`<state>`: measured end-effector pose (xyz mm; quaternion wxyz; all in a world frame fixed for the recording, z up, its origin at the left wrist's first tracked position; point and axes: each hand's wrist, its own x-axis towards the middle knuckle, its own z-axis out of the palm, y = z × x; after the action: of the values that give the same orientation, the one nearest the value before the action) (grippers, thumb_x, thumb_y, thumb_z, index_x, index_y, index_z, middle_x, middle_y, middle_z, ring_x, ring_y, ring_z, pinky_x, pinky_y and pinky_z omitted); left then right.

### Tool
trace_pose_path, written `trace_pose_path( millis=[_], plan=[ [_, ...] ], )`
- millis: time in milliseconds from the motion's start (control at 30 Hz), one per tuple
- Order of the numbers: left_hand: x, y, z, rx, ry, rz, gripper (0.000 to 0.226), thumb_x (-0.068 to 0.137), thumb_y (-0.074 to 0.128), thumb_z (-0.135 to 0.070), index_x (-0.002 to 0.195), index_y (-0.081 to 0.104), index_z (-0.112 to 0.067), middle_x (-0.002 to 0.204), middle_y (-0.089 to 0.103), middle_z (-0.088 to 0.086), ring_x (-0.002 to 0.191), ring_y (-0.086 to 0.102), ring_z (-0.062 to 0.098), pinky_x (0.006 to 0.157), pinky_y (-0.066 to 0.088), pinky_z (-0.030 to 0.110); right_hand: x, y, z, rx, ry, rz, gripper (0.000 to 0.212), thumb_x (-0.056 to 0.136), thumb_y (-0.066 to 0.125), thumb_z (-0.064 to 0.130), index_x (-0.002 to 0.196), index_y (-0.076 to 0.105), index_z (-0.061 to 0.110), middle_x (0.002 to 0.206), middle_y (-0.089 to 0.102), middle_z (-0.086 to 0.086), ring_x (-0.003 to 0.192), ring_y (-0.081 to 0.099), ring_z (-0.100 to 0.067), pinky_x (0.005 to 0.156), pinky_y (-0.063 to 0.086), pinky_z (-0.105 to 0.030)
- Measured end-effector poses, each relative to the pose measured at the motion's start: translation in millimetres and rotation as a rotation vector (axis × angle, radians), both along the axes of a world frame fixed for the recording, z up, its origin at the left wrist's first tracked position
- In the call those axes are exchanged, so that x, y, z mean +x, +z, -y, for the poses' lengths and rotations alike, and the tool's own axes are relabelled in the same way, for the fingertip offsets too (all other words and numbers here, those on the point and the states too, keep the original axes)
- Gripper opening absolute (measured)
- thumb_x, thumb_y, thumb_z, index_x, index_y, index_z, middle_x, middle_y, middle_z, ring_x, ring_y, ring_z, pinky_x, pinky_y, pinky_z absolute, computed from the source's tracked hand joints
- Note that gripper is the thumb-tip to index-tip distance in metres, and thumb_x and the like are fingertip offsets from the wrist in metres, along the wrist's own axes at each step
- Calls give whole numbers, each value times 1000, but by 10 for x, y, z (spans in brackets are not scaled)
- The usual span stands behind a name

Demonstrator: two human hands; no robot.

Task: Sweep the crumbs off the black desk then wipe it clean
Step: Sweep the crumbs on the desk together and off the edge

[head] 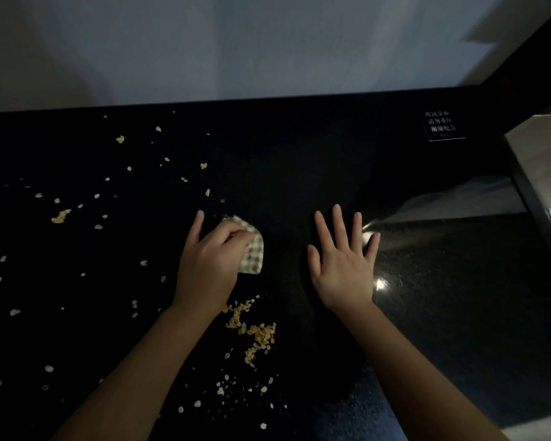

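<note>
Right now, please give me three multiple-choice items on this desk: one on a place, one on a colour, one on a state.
1. Where do most crumbs lie?
A. On the left part of the desk
B. On the right part
C. On the wall

2. What colour is the cloth?
A. Plain red
B. Pale, checked
C. Black

3. How is the right hand?
A. Fingers spread, holding nothing
B. Gripping a brush
C. Out of view

Answers:
1 A: the scatter and the pile lie left of centre.
2 B: light checks show beside the left hand, which grips it.
3 A: all five fingers are straight and apart.
</note>
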<state>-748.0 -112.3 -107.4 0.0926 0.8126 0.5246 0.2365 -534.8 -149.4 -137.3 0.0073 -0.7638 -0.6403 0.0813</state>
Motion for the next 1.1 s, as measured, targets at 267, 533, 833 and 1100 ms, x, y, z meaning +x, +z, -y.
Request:
trace_pose_path(
  millis=[267,533,833,1100],
  plan=[
    [110,-4,-867,8,-4,-54,31,76,73,-4,105,70,-14,104,63,3,94,64,18,114,22,51,-266,-15,-481,-16,24,6,61,95,10,54,152,2,33,161,-3,0,146,-13,-32,114,-4,-62],
    [-326,-42,-358,-56,-34,-62,27,77,74,-4,103,71,-12,100,64,1,85,65,17,113,26,51,-292,8,-516,-12,20,3,62,94,9,54,152,3,33,161,-2,1,146,-12,-31,115,-4,-61],
    [-251,159,-902,-41,61,53,25,81,70,-4,105,71,-11,98,64,3,90,63,25,104,41,48,-396,-2,-975,-24,61,-16,62,92,6,56,150,-2,36,160,-8,3,146,-16,-29,114,-6,-61],
    [-157,148,-2187,-61,278,43,21,89,62,-14,108,67,-12,104,57,7,94,56,26,73,45,35,-562,-46,-1970,1,143,-18,60,95,9,56,149,-8,38,157,-16,5,144,-20,-29,112,-11,-60]
  ],
)
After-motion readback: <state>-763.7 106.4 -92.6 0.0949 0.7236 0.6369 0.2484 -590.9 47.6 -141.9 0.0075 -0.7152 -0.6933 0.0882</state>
